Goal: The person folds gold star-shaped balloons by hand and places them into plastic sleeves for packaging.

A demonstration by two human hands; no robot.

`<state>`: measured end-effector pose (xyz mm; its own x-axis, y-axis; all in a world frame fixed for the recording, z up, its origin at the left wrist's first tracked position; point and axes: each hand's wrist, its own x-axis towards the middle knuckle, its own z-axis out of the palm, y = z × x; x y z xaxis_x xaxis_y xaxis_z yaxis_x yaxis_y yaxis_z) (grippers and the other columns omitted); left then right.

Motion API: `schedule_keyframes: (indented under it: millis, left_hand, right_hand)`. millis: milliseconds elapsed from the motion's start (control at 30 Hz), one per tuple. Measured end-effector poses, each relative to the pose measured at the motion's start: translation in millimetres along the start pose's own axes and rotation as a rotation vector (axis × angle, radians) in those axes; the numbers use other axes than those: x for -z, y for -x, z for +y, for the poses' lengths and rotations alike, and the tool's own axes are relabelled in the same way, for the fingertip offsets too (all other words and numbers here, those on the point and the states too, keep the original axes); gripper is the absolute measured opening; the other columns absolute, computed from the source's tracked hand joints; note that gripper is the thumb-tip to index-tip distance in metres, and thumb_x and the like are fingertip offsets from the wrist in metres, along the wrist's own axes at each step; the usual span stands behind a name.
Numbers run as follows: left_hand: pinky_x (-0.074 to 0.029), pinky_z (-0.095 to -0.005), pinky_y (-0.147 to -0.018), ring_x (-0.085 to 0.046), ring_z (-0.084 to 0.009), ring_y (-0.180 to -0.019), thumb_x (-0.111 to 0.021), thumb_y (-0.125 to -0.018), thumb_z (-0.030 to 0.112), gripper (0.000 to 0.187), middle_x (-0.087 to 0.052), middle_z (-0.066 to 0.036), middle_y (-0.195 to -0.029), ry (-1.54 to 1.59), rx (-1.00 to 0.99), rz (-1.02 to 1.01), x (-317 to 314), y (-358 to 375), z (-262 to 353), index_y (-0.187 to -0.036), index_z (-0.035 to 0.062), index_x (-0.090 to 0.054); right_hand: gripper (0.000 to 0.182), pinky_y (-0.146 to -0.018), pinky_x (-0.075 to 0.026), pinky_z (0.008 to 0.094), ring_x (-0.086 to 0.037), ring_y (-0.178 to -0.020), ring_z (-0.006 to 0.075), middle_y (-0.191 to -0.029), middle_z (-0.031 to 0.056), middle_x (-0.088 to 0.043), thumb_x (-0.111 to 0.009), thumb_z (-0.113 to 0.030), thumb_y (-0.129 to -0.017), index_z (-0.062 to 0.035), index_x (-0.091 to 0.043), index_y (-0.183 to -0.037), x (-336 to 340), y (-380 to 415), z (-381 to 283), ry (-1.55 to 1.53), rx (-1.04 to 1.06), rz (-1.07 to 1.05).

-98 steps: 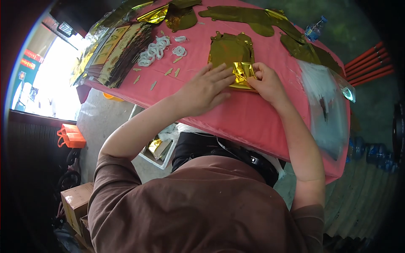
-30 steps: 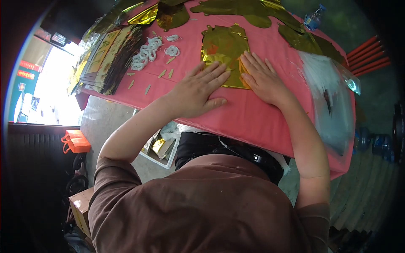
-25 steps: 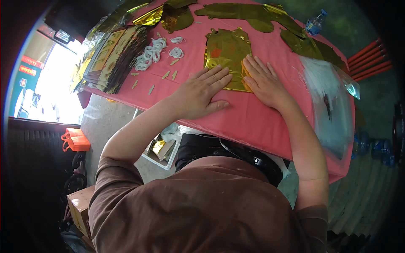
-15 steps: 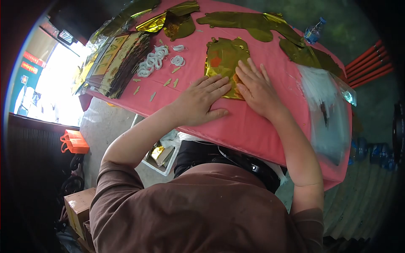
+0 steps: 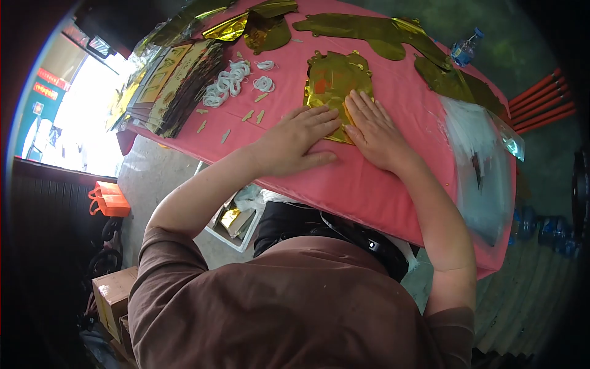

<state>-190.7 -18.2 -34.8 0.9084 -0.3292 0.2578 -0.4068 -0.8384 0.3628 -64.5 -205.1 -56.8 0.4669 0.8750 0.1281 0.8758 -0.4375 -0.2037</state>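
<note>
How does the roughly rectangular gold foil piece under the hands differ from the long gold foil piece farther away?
The roughly rectangular gold foil piece is compact; the long gold foil piece is stretched out. The left hand and right hand rest on the rectangular piece; neither touches the long one. Both are shiny and lie on the pink tablecloth.

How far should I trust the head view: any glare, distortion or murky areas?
Head view: the doorway at left is blown out white; fisheye curvature bows the pink table, with black vignetting around the rim; the foil piece between the hands shows reflections; the blue bottles at lower right sit in dim light.
</note>
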Motion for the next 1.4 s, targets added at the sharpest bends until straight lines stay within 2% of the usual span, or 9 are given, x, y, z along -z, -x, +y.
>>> schedule_keyframes:
  millis: [167, 333, 667, 733, 833, 1033, 1167, 1233, 1400]
  left_hand:
    - [-0.037, -0.0412, -0.1, -0.045, -0.0334, -0.12, -0.056, -0.087, 0.014, 0.034, -0.05, -0.018, -0.127, 0.211, 0.243, 0.122, 22.7, 0.3, -23.4, -0.116, -0.0021, -0.055]
    - [-0.037, -0.0413, -0.099, -0.046, -0.0336, -0.118, -0.05, -0.087, 0.009, 0.032, -0.051, -0.018, -0.125, -0.022, 0.008, 0.104, 14.6, -0.4, -58.7, -0.117, -0.0016, -0.054]
    - [-0.039, -0.0406, -0.098, -0.048, -0.0312, -0.117, -0.047, -0.087, 0.013, 0.03, -0.055, -0.018, -0.12, -0.088, -0.133, 0.094, 11.0, -19.0, -70.3, -0.112, -0.001, -0.056]
    - [-0.041, -0.0384, -0.094, -0.053, -0.0322, -0.111, -0.046, -0.087, 0.013, 0.028, -0.057, -0.019, -0.116, 0.226, 0.016, -0.032, 15.4, -22.9, -72.9, -0.111, -0.0018, -0.052]
    - [-0.042, -0.0343, -0.094, -0.055, -0.0294, -0.109, -0.051, -0.088, 0.014, 0.039, -0.056, -0.019, -0.116, 0.538, 0.262, 0.058, 13.7, -24.2, -71.0, -0.123, -0.0014, -0.042]
    - [-0.047, -0.0322, -0.088, -0.06, -0.0266, -0.1, -0.069, -0.077, 0.017, 0.054, -0.059, -0.017, -0.11, 0.284, 0.401, 0.14, 5.4, -34.3, -53.9, -0.12, -0.0013, -0.041]
    - [-0.048, -0.0319, -0.086, -0.061, -0.0261, -0.098, -0.069, -0.076, 0.016, 0.054, -0.059, -0.018, -0.109, 0.254, 0.348, 0.227, -2.8, -36.5, -58.7, -0.119, -0.0015, -0.042]
    - [-0.048, -0.0404, -0.082, -0.058, -0.0338, -0.095, -0.071, -0.071, 0.021, 0.056, -0.057, -0.02, -0.102, 0.162, 0.256, 0.392, -8.7, -38.3, -66.8, -0.115, -0.0011, -0.044]
    - [-0.047, -0.0408, -0.083, -0.057, -0.0342, -0.099, -0.072, -0.07, 0.03, 0.058, -0.057, -0.021, -0.106, -0.024, 0.484, 0.25, 1.4, -45.1, -70.5, -0.112, -0.0018, -0.049]
  right_hand:
    - [0.057, -0.114, -0.011, 0.0401, -0.015, -0.14, 0.0269, -0.149, 0.0152, -0.02, -0.036, -0.033, -0.096, -0.0045, -0.023, -0.143, 4.7, 1.0, -3.4, -0.003, -0.013, -0.044]
    - [0.057, -0.114, -0.011, 0.0401, -0.016, -0.139, 0.0269, -0.149, 0.0151, -0.021, -0.037, -0.034, -0.095, -0.0062, -0.024, -0.143, 4.3, 0.4, -3.0, 0.012, 0.004, -0.03]
    - [0.058, -0.114, -0.01, 0.0401, -0.016, -0.14, 0.0264, -0.149, 0.0144, -0.021, -0.036, -0.036, -0.095, -0.0068, -0.022, -0.144, 5.8, -0.2, -3.8, 0.027, -0.01, -0.055]
    - [0.058, -0.114, -0.01, 0.04, -0.015, -0.14, 0.0263, -0.149, 0.0142, -0.021, -0.036, -0.036, -0.095, -0.0068, -0.022, -0.144, 7.1, -0.6, -3.6, 0.023, -0.014, -0.06]
    - [0.059, -0.114, -0.009, 0.04, -0.014, -0.14, 0.0262, -0.15, 0.014, -0.02, -0.036, -0.036, -0.096, -0.0067, -0.021, -0.144, 7.2, -0.4, -4.6, 0.011, -0.025, -0.08]
    - [0.059, -0.114, -0.009, 0.0406, -0.013, -0.14, 0.0259, -0.15, 0.0137, -0.019, -0.036, -0.037, -0.096, -0.007, -0.021, -0.144, 7.8, -0.5, -5.7, 0.026, -0.045, -0.102]
    - [0.059, -0.114, -0.008, 0.0413, -0.013, -0.14, 0.0256, -0.15, 0.0131, -0.019, -0.035, -0.037, -0.096, -0.008, -0.021, -0.145, 7.6, -0.5, -6.4, 0.029, -0.049, -0.094]
    - [0.059, -0.114, -0.008, 0.0415, -0.013, -0.14, 0.0255, -0.151, 0.0128, -0.019, -0.035, -0.037, -0.096, -0.0084, -0.021, -0.145, 7.5, -0.3, -6.5, 0.028, -0.054, -0.092]
    - [0.059, -0.113, -0.009, 0.0422, -0.013, -0.141, 0.025, -0.151, 0.0124, -0.018, -0.035, -0.038, -0.096, -0.0088, -0.02, -0.145, 8.4, -0.4, -8.3, 0.027, -0.06, -0.094]
